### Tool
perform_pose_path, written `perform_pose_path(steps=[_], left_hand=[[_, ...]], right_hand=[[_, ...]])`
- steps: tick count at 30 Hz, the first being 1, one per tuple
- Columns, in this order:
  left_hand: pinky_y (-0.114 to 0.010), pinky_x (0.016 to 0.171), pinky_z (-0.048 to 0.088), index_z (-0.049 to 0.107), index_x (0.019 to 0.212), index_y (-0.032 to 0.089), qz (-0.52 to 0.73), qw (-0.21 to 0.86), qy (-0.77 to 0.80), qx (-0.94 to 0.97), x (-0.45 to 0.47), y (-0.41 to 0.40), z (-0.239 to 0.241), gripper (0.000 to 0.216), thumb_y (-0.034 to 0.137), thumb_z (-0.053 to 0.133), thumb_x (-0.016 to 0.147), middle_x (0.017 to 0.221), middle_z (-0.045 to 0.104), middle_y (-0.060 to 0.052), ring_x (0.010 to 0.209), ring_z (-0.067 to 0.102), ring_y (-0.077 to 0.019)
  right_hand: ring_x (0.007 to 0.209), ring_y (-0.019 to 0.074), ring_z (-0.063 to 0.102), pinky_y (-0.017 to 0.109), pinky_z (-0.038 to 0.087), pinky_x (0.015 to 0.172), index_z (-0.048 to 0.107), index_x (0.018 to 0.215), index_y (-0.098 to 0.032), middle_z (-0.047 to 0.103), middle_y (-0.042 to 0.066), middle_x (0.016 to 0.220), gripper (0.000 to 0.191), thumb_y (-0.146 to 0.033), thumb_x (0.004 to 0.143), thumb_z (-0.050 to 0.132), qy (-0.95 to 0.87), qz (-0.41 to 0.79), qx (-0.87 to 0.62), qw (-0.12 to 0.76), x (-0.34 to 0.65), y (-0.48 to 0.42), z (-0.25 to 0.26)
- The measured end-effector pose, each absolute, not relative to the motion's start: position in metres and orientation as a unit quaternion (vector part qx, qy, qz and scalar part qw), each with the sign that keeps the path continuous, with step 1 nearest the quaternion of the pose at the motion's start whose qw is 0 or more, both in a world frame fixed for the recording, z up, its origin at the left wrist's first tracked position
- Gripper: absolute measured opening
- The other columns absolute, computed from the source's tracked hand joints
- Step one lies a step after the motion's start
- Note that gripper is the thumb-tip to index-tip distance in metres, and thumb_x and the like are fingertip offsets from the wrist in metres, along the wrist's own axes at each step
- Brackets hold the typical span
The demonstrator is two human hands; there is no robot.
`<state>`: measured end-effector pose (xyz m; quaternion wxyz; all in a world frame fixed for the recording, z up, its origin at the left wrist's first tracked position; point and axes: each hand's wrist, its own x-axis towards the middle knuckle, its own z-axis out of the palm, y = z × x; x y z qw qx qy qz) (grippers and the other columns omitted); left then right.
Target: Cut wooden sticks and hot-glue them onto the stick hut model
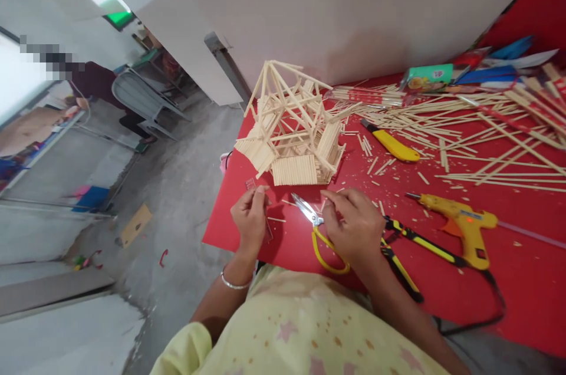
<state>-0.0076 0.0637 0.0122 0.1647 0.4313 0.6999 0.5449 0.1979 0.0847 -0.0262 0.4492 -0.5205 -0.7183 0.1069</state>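
Observation:
My left hand (250, 217) is closed in a pinch at the near left edge of the red table (522, 280); it holds a thin, clear-looking strip that is too small to name. My right hand (354, 223) is curled with its fingertips pressed together just in front of the stick house, and what it pinches is hidden. Yellow-handled scissors (316, 227) lie open on the table between the two hands, partly under the right one. The house model (292, 127), built of pale wooden sticks with an open roof frame, stands just beyond both hands.
A yellow glue gun (464, 224) with its cord lies to the right, next to yellow-and-black pliers (420, 242). A yellow utility knife (391, 144) and several loose sticks (486, 121) cover the far right. A white board stands behind. A person sits far left by a grey chair (141, 101).

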Motion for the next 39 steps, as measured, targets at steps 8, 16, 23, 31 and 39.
perform_pose_path(steps=[8,16,23,31,39], left_hand=[[-0.03,0.081,0.051,0.076,0.098,0.024,0.228,0.178,0.662,0.692,-0.04,0.064,-0.027,0.017,0.023,0.061,0.09,0.101,0.072,-0.006,0.092,0.066,-0.0199],[-0.029,0.075,0.048,0.073,0.101,0.023,0.136,0.192,0.634,0.737,-0.064,0.059,-0.027,0.019,0.021,0.055,0.094,0.106,0.07,-0.005,0.091,0.066,-0.0196],[-0.029,0.076,0.047,0.07,0.108,0.025,0.116,0.212,0.591,0.769,-0.085,0.046,-0.032,0.019,0.023,0.059,0.092,0.107,0.067,-0.005,0.091,0.065,-0.0194],[-0.031,0.074,0.045,0.067,0.087,0.019,0.149,0.218,0.58,0.771,-0.083,0.051,-0.038,0.018,0.021,0.052,0.096,0.1,0.065,-0.008,0.089,0.061,-0.0204],[-0.029,0.072,0.05,0.067,0.09,0.017,0.323,0.446,0.456,0.699,-0.049,0.048,-0.023,0.025,0.026,0.046,0.1,0.079,0.067,-0.006,0.072,0.062,-0.0159]], right_hand=[[0.087,0.0187,0.063,0.028,0.044,0.075,0.072,0.108,-0.019,0.071,0.006,0.094,0.023,-0.023,0.093,0.055,-0.785,0.042,-0.551,0.28,0.211,0.043,-0.026],[0.1,0.0246,0.059,0.032,0.044,0.082,0.058,0.134,-0.021,0.065,0.01,0.112,0.043,-0.031,0.092,0.057,-0.807,0.044,-0.57,0.146,0.196,0.014,-0.05],[0.093,0.0256,0.06,0.034,0.047,0.078,0.056,0.137,-0.02,0.065,0.01,0.108,0.049,-0.03,0.089,0.058,-0.809,0.04,-0.575,0.112,0.193,0.018,-0.049],[0.093,0.0269,0.061,0.036,0.051,0.078,0.061,0.131,-0.018,0.065,0.012,0.109,0.045,-0.027,0.087,0.06,-0.816,0.032,-0.564,0.123,0.19,0.02,-0.043],[0.088,0.0189,0.066,0.03,0.053,0.079,0.066,0.12,-0.017,0.073,0.008,0.1,0.026,-0.024,0.096,0.059,-0.8,0.132,-0.455,0.367,0.156,0.036,-0.008]])
